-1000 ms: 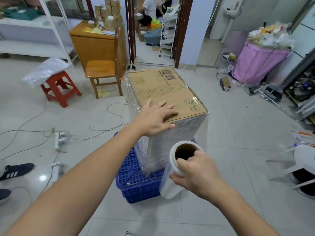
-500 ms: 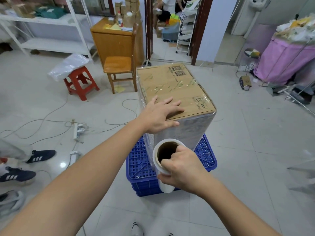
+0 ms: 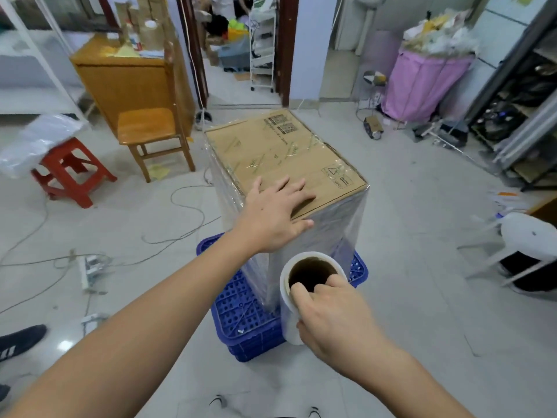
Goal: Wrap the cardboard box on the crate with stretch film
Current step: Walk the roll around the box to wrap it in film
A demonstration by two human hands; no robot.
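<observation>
The left hand (image 3: pixel 272 217) presses flat, fingers spread, on the tall brown cardboard box (image 3: pixel 286 158) standing on the blue plastic crate (image 3: pixel 241 321) — directly ahead — while the right hand (image 3: pixel 328 315) grips the upright clear stretch-film roll (image 3: pixel 297 300) (nearer hand) just beside the box's near corner.

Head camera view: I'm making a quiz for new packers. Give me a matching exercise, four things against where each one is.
Things:
1. cardboard box
2. left hand
3. stretch film roll
4. white plastic bag

Places:
A. gripped in the right hand
B. lying on the red stool
C. standing on the blue crate
D. pressed flat on the box top near its front edge

Pairs: 1-C, 2-D, 3-A, 4-B
</observation>
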